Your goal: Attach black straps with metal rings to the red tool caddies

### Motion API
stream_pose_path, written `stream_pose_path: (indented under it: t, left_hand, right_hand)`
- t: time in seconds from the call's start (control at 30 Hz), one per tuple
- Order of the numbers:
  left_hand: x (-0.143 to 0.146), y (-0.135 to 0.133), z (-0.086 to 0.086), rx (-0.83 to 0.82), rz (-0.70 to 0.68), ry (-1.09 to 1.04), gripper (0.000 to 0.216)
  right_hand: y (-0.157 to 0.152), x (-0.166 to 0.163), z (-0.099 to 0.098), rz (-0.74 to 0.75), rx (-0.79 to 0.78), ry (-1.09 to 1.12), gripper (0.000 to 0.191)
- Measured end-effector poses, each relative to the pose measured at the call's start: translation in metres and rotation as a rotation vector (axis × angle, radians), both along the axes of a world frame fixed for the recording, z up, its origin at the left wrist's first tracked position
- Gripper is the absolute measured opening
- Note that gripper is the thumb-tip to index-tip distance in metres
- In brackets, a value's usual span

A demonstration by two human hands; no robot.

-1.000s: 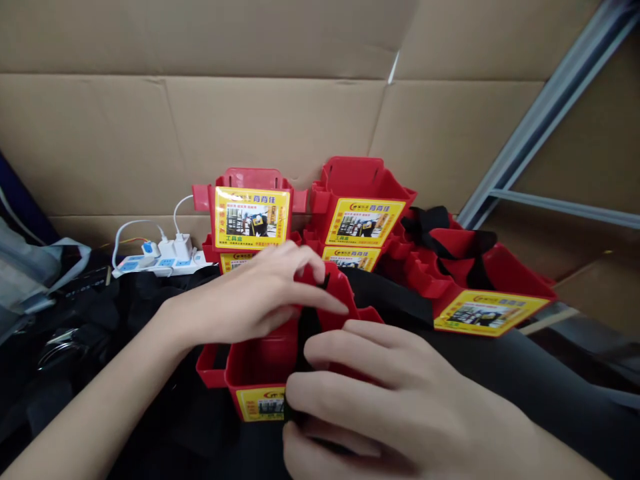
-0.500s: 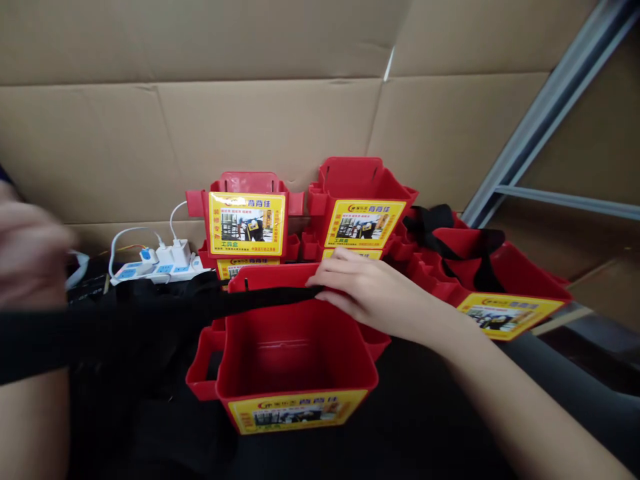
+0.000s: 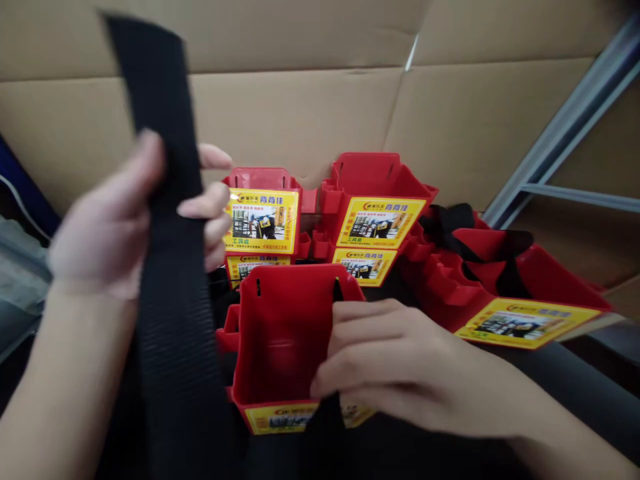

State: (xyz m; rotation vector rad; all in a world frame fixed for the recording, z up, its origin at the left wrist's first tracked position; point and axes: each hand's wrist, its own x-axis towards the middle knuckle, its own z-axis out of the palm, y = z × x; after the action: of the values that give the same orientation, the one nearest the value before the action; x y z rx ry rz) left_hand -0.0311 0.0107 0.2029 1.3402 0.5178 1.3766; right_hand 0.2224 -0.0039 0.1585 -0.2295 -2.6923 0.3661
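Left hand: the left hand [image 3: 107,227] is raised at the left of the head view, fingers curled round a black webbing strap [image 3: 170,287]; grip closed on the strap, thumb behind it, fingertips [image 3: 205,203] showing in front.
Strap: wide, ribbed, black; runs from the top of the frame down through the left hand and out at the bottom edge, close to the camera and blurred. Whether this length joins the piece at the box cannot be told.
Right hand: the right hand [image 3: 400,363] rests on the right wall of the near red box [image 3: 280,340], fingers bent over the rim and pointing left into the box. A short run of black strap shows at the slot just above the fingers and again below the hand at the front edge. Grip narrow, fingers pressed to the box wall; whether they pinch the strap cannot be told.
Near box: open-topped red plastic, upright, yellow label [image 3: 285,419] on its front face, a small slot in the back wall at upper left. It sits on dark cloth [image 3: 550,393], directly before the person.
Behind it: two stacks of like red boxes [image 3: 370,200] with yellow labels, standing against the cardboard wall [image 3: 320,113].
To the right: further red boxes with straps [image 3: 480,267], tilted over, black webbing threaded through them.
Far right: grey metal frame [image 3: 565,127], slanting.
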Motion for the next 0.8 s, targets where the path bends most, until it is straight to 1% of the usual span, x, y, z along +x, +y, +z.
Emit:
stream_pose_path:
  t: [0.03,0.1,0.17,0.2,0.23,0.27,0.37,0.4,0.47,0.5,0.57,0.63,0.67,0.73,0.77,0.8]
  left_hand:
    - [0.009,-0.002,-0.003,-0.006,-0.053,0.014,0.047]
    - [0.019,0.001,-0.009,-0.039,-0.093,0.065,0.041]
    - [0.020,0.009,-0.015,-0.076,-0.050,0.122,0.030]
    - [0.018,0.013,-0.017,-0.080,-0.025,0.160,0.025]
    - [0.015,0.016,-0.018,-0.077,-0.006,0.208,0.020]
    - [0.013,0.018,-0.018,-0.065,0.014,0.265,0.019]
    - [0.011,0.019,-0.018,-0.008,0.104,0.460,0.030]
    - [0.012,0.018,-0.019,-0.002,0.121,0.517,0.034]
    - [0.018,0.016,-0.020,-0.045,0.127,0.572,0.042]
    - [0.021,0.015,-0.021,-0.092,0.114,0.578,0.046]
    - [0.029,0.014,-0.025,-0.192,0.099,0.567,0.051]
    - [0.035,0.015,-0.030,-0.249,0.086,0.563,0.050]
    - [0.038,0.016,-0.033,-0.261,0.062,0.580,0.048]
    - [0.044,0.018,-0.038,-0.267,-0.018,0.630,0.046]
    - [0.046,0.018,-0.041,-0.272,-0.076,0.658,0.046]
    - [0.048,0.019,-0.043,-0.284,-0.144,0.682,0.047]
  right_hand:
    - [-0.004,-0.001,0.001,0.053,-0.010,-0.021,0.017]
    - [-0.010,-0.002,0.004,0.137,-0.034,-0.052,0.015]
    - [-0.011,-0.001,0.005,0.180,-0.047,-0.080,0.015]
    - [-0.009,-0.001,0.005,0.158,-0.030,-0.089,0.017]
    - [-0.006,0.000,0.004,0.096,0.013,-0.081,0.020]
    - [-0.001,0.000,0.002,-0.011,0.082,-0.053,0.024]
    - [0.020,0.002,-0.009,-0.401,0.304,0.064,0.032]
    - [0.027,0.004,-0.014,-0.493,0.330,0.071,0.034]
    - [0.037,0.008,-0.022,-0.617,0.311,0.031,0.033]
    - [0.039,0.011,-0.024,-0.659,0.297,0.003,0.032]
    - [0.039,0.016,-0.026,-0.740,0.316,-0.041,0.031]
    - [0.034,0.020,-0.023,-0.795,0.335,-0.045,0.034]
    - [0.032,0.020,-0.019,-0.804,0.334,-0.012,0.039]
    - [0.030,0.018,-0.010,-0.762,0.328,0.093,0.051]
    - [0.031,0.015,-0.006,-0.701,0.326,0.139,0.055]
    - [0.032,0.012,-0.001,-0.619,0.321,0.168,0.053]
